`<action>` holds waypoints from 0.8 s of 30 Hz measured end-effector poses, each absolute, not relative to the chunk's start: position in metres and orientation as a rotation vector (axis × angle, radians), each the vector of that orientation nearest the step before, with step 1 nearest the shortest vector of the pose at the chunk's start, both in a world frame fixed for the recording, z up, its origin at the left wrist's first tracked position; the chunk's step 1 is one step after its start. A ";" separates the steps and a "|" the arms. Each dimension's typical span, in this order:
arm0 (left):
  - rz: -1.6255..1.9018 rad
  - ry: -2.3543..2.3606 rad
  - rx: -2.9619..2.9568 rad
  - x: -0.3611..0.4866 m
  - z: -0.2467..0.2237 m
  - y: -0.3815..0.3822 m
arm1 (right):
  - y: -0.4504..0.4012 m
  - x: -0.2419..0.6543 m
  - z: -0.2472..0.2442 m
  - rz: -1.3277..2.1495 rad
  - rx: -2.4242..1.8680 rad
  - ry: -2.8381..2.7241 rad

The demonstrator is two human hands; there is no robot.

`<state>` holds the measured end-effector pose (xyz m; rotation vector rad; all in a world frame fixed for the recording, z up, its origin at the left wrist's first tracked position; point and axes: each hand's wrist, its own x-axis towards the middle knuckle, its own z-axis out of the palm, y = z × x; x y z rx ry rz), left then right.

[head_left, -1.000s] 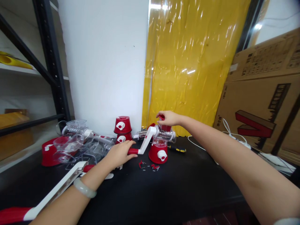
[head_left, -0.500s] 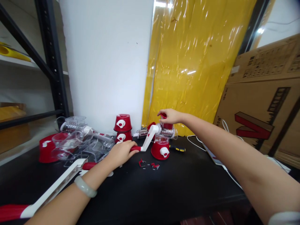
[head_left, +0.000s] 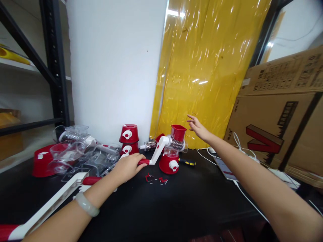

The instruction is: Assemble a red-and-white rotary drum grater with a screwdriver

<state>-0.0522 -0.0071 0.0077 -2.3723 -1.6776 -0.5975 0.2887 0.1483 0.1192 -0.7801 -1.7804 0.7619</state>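
Note:
A red and white rotary grater [head_left: 168, 164] stands upright on the black table, with a metal drum, a clear body and a red hopper [head_left: 178, 133] on top. My left hand [head_left: 128, 166] is closed around the red grip of its white crank handle [head_left: 156, 153]. To the right of the hopper, my right hand [head_left: 199, 129] is raised in the air, fingers apart and holding nothing. Small red pieces [head_left: 163, 180] and tiny pale pins lie on the table before the grater. A screwdriver [head_left: 187, 162] rests just right of its base.
Stacked red bases [head_left: 129, 133] and a loose metal drum [head_left: 150, 145] stand behind. Clear plastic parts [head_left: 98, 159] pile up at left, near another white crank handle [head_left: 52, 201]. At right are a tablet [head_left: 225, 168], white cables and a large cardboard box [head_left: 272, 124].
My right hand has let go of the hopper top and moved right, its fingers now spread. My left hand stays on the crank grip. The view has shifted slightly.

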 end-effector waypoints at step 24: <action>-0.778 -1.597 -2.338 -0.052 0.005 -0.009 | 0.130 0.237 0.035 1.100 -0.644 -1.211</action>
